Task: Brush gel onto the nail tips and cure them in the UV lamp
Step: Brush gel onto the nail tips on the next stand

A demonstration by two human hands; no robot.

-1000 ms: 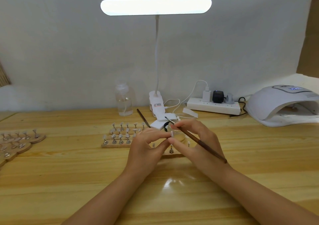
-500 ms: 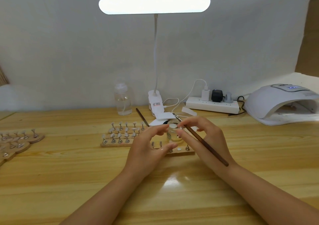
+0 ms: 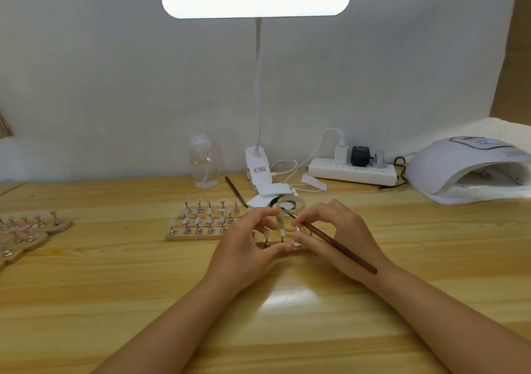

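My right hand (image 3: 340, 234) grips a dark brown brush (image 3: 339, 246). The bristle end reaches over the rim of a small clear gel jar (image 3: 290, 204). The same hand's fingertips touch a nail tip on its metal stand (image 3: 296, 237). That stand sits with others on a short wooden strip (image 3: 273, 246), partly hidden by both hands. My left hand (image 3: 244, 247) curls round the strip's left end, thumb at its front edge and fingers behind. The white UV lamp (image 3: 459, 169) stands at the far right, display lit, with its opening facing me.
Two longer wooden strips with several nail tips (image 3: 205, 224) lie left of my hands, and more strips (image 3: 28, 231) lie at the table's left edge. A second brush (image 3: 234, 190), a clear bottle (image 3: 203, 162), a desk lamp base (image 3: 257, 169) and a power strip (image 3: 353, 171) stand behind.
Both hands have come down from holding one nail tip stand up between them, and the stand now sits on the strip. The brush tip has swung over the jar.
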